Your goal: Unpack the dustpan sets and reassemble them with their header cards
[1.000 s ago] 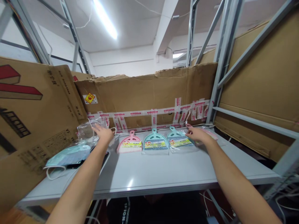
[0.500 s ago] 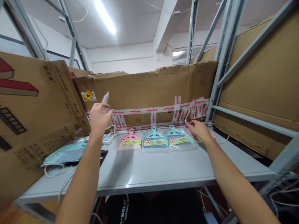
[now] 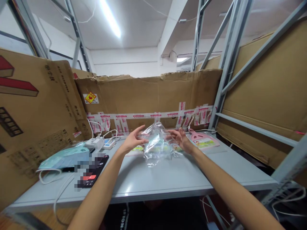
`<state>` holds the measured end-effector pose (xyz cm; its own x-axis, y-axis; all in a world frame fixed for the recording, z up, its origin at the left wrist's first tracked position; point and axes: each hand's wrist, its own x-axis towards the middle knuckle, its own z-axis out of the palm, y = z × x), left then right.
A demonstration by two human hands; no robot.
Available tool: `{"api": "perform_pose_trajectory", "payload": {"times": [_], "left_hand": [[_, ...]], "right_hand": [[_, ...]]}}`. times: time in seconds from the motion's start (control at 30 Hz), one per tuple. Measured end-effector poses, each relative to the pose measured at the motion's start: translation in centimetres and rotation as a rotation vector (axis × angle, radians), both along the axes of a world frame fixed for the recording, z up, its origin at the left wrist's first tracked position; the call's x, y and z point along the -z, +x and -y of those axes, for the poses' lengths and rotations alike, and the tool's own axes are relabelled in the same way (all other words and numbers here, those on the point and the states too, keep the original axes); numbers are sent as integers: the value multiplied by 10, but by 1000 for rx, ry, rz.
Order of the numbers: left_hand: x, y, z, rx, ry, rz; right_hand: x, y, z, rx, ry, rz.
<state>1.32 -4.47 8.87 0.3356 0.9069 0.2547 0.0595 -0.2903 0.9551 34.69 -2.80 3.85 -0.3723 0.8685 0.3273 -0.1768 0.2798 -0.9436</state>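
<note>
"Plastic film [image 3: 155, 145], clear and crumpled, logged in the head view. Where exactly?"

"Mid-scene, between left hand [image 3: 134, 140] and right hand [image 3: 183, 140], above the tabletop [image 3: 168, 179]. Whether its lower edge touches down: cannot tell."

"State of each grip?"

"Left: wide, thumb and fingers apart at the film's left edge. Right: fingers spread and blurred at its right edge. Whether they pinch any film, cannot tell."

"Step in hand?"

"My reading: two-handed handling of the loose film. A next move would call for a light pinch on one edge and care not to snag what lies behind."

"What lies behind?"

"Something blue-green, seen through the film. A yellow label [image 3: 137, 148] shows by the left hand. At right, a pink dustpan [image 3: 201, 139] lies flat, handle toward the far side, just beyond the right hand."

"Other items, left side?"

"Phone [image 3: 99, 167], screen lit, partly pixelated. Turquoise package [image 3: 64, 156] near the left cardboard. White power strip [image 3: 109, 144] farther back, with a white cable [image 3: 56, 198] over the near edge."

"Obstructions?"

"Far cardboard [image 3: 144, 99] limits reach. Film glare and folds hide its opening, if any; its slackness could make it slip or cling, I judge."
</note>
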Motion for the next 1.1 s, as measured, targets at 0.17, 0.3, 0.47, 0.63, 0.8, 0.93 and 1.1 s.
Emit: {"api": "perform_pose_trajectory", "payload": {"times": [0.17,0.3,0.47,0.63,0.8,0.93,1.1], "left_hand": [[26,-10,-15,-65,16,86],[44,-8,-24,-125,-118,332],[55,-16,-36,-142,-218,343],[43,-45,-51,-355,-124,715],[34,-83,-53,-436,-90,1071],[34,-105,-53,-503,-79,1223],[35,-110,-54,-524,-98,1242]], "right_hand": [[14,-13,-2,44,7,105],[19,-19,-7,199,27,2],[20,-27,-11,258,6,-36],[10,-59,-25,267,214,267],[-1,-123,-37,257,583,778],[-3,-166,-45,251,598,1164],[-7,-187,-62,204,476,1319]]}}
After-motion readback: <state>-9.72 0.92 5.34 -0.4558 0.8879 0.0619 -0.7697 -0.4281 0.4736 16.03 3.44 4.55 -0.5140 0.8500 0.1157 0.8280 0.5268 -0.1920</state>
